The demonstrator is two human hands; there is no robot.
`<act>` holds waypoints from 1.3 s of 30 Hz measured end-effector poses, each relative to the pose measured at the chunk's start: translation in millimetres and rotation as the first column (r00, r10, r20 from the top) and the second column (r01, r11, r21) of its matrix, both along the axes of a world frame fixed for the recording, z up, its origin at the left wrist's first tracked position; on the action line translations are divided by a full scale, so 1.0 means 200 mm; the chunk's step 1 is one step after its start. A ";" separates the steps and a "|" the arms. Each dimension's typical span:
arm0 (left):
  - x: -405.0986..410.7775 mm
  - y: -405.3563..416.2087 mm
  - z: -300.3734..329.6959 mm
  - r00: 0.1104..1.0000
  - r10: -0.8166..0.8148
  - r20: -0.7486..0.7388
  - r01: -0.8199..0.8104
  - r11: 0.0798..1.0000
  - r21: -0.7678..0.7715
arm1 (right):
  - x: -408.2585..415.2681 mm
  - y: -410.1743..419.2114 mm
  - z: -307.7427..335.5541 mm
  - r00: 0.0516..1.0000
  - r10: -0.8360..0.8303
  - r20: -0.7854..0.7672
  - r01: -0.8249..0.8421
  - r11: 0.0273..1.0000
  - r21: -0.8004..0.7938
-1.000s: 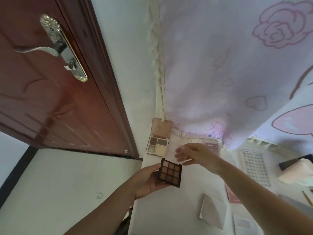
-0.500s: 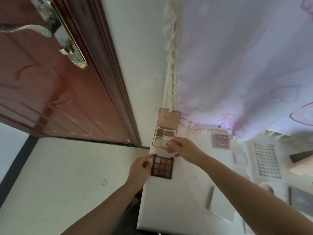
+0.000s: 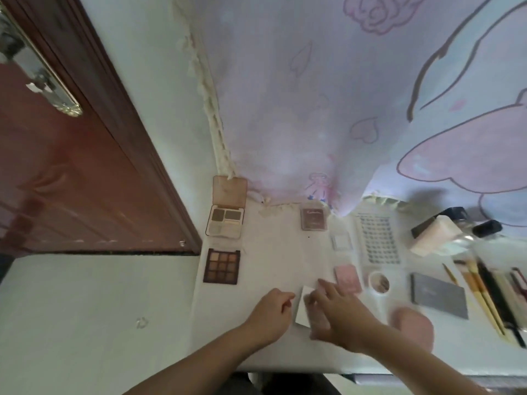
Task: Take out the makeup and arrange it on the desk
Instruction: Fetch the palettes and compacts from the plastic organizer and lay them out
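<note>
Both my hands are low in the middle of the frame, over the white tabletop [image 3: 273, 252]. My left hand [image 3: 269, 315] sits with its fingers curled in, right beside a small white compact [image 3: 302, 309], and I cannot tell if it is really gripping the edge or only touching it. My right hand [image 3: 339, 317] lies over the same compact with fingers spread and bent, touching it; how firm the hold is, I cannot tell through the blur. Up and to the left, the nine-pan brown palette [image 3: 222, 266] lies flat near the tabletop's left edge, and just above it the four-pan palette [image 3: 225, 223] stands open, lid up against the wall. A dark pink compact [image 3: 313, 219] sits at the upper middle, a pale pink one [image 3: 346, 276] just above my right hand. Brushes [image 3: 484, 297] and a grey case [image 3: 439, 295] lie at the right.
</note>
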State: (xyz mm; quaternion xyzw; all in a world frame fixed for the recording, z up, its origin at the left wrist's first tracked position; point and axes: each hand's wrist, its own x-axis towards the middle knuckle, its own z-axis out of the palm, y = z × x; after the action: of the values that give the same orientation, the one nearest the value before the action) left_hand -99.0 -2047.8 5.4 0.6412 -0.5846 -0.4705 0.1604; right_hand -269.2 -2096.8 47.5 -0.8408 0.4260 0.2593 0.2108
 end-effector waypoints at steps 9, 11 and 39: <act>-0.02 0.02 0.13 0.723 0.526 -0.449 -0.313 0.828 0.466 | 0.01 0.07 -0.04 0.831 -0.248 0.498 0.287 0.958 -0.002; 0.03 0.04 0.18 0.437 0.659 -0.612 -0.174 0.730 0.661 | 0.04 0.04 0.07 0.745 -0.297 0.597 0.263 0.954 0.146; 0.55 0.32 0.37 0.206 0.623 -0.755 0.050 0.764 0.644 | 0.59 0.12 0.37 0.601 -0.399 0.692 0.112 0.900 0.421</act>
State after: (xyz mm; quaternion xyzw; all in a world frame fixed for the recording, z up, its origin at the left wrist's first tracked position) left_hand 10.3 -1984.1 79.5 0.3433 -0.0679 -0.8568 0.3787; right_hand -150.6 -2073.7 121.5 -0.7505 0.3636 -0.0856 0.5452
